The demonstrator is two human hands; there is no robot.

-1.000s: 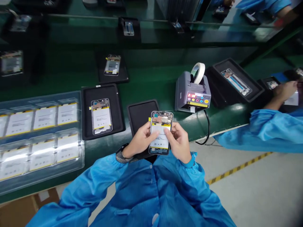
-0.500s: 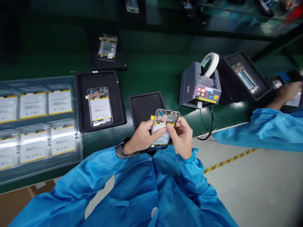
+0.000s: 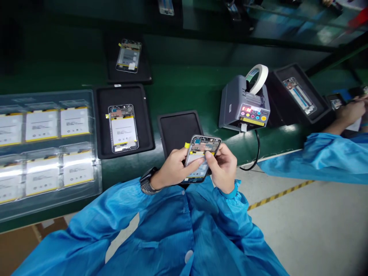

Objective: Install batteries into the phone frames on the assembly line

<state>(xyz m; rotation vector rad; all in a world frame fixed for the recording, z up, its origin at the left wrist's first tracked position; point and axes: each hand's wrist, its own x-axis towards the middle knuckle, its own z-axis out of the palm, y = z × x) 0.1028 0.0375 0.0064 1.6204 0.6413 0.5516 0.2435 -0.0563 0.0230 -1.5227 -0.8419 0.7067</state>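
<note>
Held between my two hands is an opened smartphone point(image 3: 204, 145), its circuit board bare at the top and a white battery below. My left hand point(image 3: 174, 167) grips its left edge, with the thumb lying across the battery. On the right edge, my right hand point(image 3: 224, 168) wraps round the phone, the thumb pressing near the yellow strip where board and battery meet. A yellow tab point(image 3: 187, 145) sticks out at the phone's upper left. Just beyond the phone lies a black tray point(image 3: 179, 128); the fingers behind the phone are hidden.
A tape dispenser point(image 3: 244, 103) with a white roll stands right of the tray. To the left, another black tray point(image 3: 146, 138) bears an opened phone point(image 3: 123, 128), beside a clear plastic tray point(image 3: 97, 176) of batteries. A co-worker's hand point(image 3: 349, 115) is at far right.
My hands and the phone sit slightly further right and lower in the picture. Both thumbs stay on the phone in much the same grip. The co-worker's hand at right has shifted a little.
</note>
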